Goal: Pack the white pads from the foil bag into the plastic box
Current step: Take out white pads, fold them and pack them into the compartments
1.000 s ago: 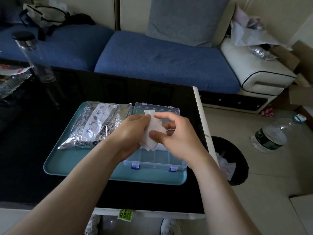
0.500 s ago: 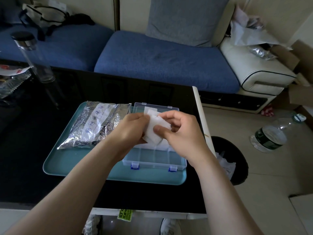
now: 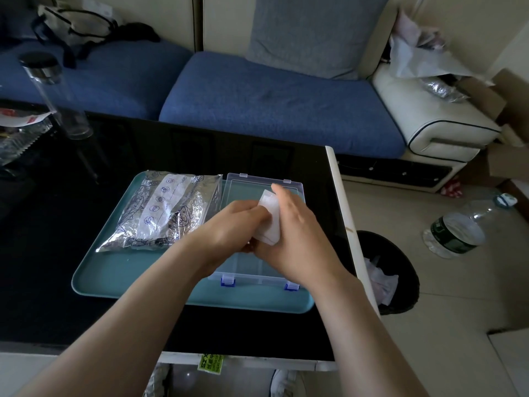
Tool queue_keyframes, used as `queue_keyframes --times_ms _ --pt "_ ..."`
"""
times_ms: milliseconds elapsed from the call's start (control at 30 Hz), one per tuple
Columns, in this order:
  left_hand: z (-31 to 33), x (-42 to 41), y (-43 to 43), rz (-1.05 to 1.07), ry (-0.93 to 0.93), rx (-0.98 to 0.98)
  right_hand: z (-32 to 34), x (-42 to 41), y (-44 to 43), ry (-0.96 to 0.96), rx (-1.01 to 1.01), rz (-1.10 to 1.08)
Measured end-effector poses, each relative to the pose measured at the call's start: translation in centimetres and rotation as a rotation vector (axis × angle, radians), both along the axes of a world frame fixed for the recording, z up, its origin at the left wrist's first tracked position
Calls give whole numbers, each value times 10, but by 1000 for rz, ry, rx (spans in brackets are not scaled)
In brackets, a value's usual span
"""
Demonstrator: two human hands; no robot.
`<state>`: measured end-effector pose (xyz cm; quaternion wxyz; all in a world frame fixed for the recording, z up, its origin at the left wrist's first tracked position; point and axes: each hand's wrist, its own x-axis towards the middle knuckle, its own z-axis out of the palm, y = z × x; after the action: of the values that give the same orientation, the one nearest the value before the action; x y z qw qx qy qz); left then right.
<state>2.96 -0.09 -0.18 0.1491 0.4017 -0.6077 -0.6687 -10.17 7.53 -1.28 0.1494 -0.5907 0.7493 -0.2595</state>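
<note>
A small stack of white pads (image 3: 269,217) is held upright between both hands above the clear plastic box (image 3: 259,277). My left hand (image 3: 229,229) grips the pads from the left, and my right hand (image 3: 297,239) wraps around them from the right, index finger along the top edge. The box lies open on a teal tray (image 3: 120,277), its lid (image 3: 252,184) folded back flat. The crinkled foil bag (image 3: 163,213) lies on the tray left of the box. My hands hide most of the box's compartments.
The tray sits on a black glass table (image 3: 57,253) whose right edge runs close to the box. A clear bottle with a black cap (image 3: 54,96) stands at the table's far left. A black waste bin (image 3: 392,270) and a water bottle (image 3: 458,229) are on the floor to the right.
Both hands have turned the pads more upright and squared them together. My right hand has rolled over so its back faces me, and the pair has shifted slightly right over the box.
</note>
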Motion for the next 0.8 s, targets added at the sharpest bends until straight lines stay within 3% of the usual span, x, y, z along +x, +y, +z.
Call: queue_keyframes --times_ms 333,600,800 --pt "2 5 -4 78 -41 84 7 2 4 -181 -1 48" --pt "8 2 1 77 87 246 13 3 5 -186 -33 51" --pt "7 0 2 31 42 219 11 -4 5 -190 -40 34"
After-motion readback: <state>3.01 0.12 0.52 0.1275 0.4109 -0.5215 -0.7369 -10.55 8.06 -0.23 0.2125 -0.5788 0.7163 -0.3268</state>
